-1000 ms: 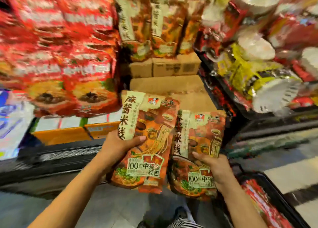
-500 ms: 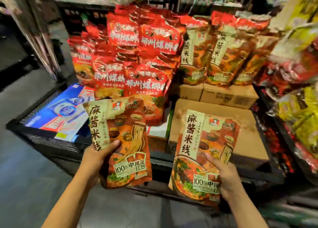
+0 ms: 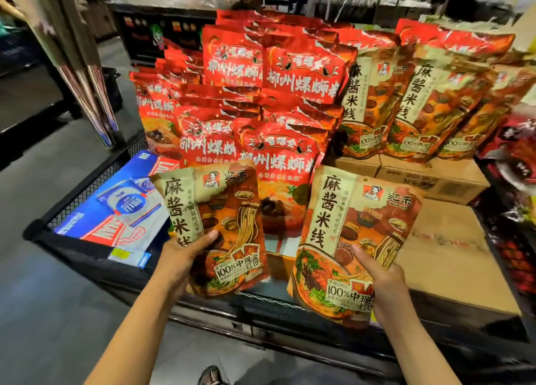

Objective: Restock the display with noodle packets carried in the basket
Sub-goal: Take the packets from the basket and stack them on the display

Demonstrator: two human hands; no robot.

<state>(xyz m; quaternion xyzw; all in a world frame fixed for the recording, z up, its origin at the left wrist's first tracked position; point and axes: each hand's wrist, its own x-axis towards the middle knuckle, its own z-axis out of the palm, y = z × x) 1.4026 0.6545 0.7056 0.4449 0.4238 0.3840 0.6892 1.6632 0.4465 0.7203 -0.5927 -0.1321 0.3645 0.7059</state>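
My left hand (image 3: 181,257) grips the lower left edge of an orange-brown noodle packet (image 3: 229,210), held upright in front of the display. A second identical noodle packet (image 3: 345,233) is gripped at its lower right by my right hand (image 3: 380,274). Both hang over the front rail of the black mesh display bin (image 3: 87,187). Matching orange-brown packets (image 3: 406,109) stand in a row at the back right on cardboard boxes. Red noodle packets (image 3: 269,77) are stacked at the centre and left. The basket is out of view.
Brown cardboard boxes (image 3: 446,239) lie flat under and behind my right packet. Blue and white flat boxes (image 3: 127,210) fill the bin's left end. Dark red packets (image 3: 516,152) hang on a rack at the right. Grey floor runs along the left aisle.
The view has swung up and left from the basket to the display front. Both packets have risen and moved apart, closer to the display, the right one now over the cardboard box.
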